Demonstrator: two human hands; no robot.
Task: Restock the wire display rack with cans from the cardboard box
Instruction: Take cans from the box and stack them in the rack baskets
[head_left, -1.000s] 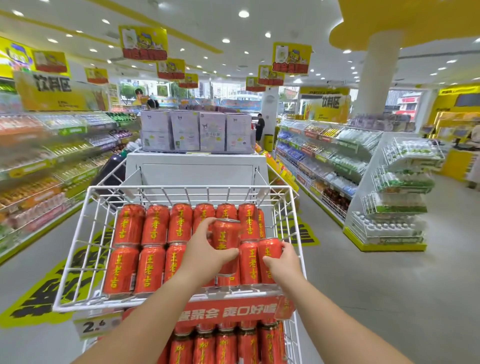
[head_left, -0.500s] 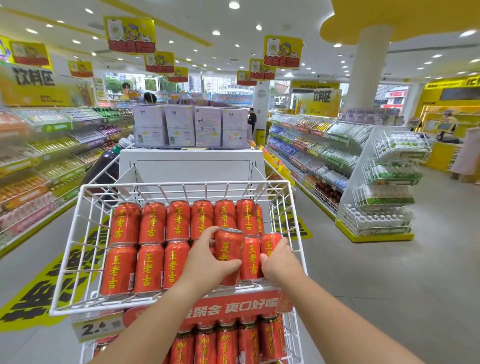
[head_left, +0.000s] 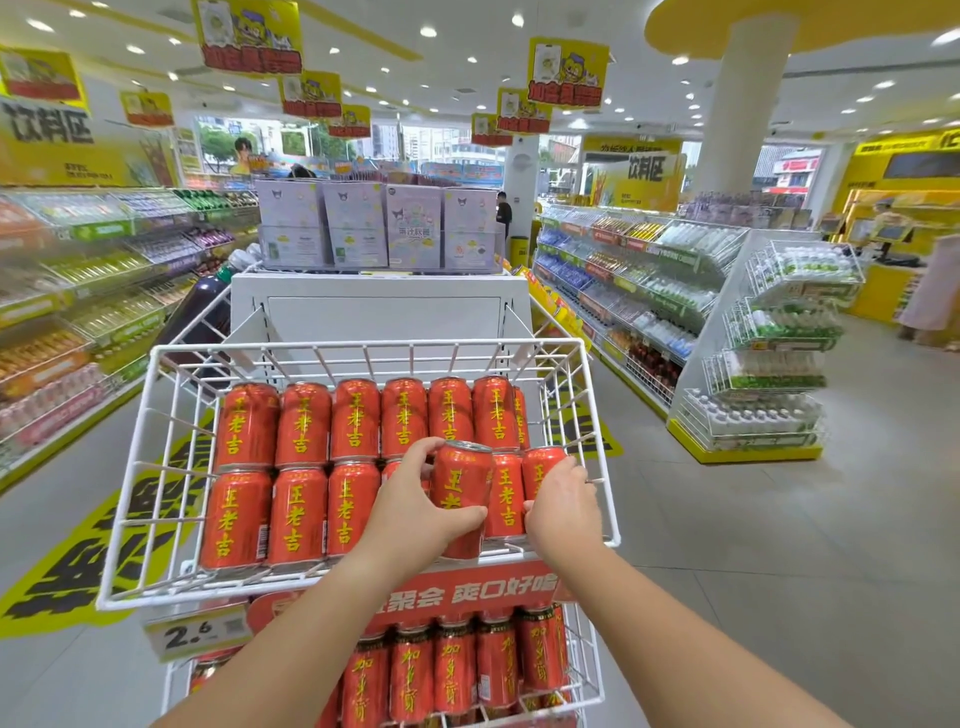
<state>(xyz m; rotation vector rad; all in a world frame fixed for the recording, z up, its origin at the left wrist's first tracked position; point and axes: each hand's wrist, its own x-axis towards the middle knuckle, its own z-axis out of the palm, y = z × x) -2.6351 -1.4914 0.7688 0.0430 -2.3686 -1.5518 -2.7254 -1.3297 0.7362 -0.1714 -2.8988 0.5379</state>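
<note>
Left hand (head_left: 415, 512) is wrapped around a red aluminium can with yellow characters (head_left: 462, 499), thumb across its front and fingers curled behind near the top rim, holding it upright above the front row of the top basket of the white wire display rack (head_left: 124, 525). Right hand (head_left: 563, 506) is closed loosely round the side of the rightmost front can (head_left: 540, 467), fingers hidden behind it, apparently steadying it or nudging it aside; whether it truly grips that can I cannot tell. The held can sits over a gap between the front-row cans on the left (head_left: 296, 517) and the can just right of it (head_left: 506, 493), so this looks like the placing step, with the top basket close to full.

The cardboard box is not in view.

Several things could go wrong. The gap looks barely wider than the can, so lowering it tilted could catch its base on a neighbour's rim and leave it perched crooked. Pushing down hard then might shove the front row against the low front wire (head_left: 322, 577), and a can could tip over it onto the lower tier of cans (head_left: 457, 670) or the floor. The right hand's fingers sit close beside the gap and could be pinched if the can drops in fast.
</note>
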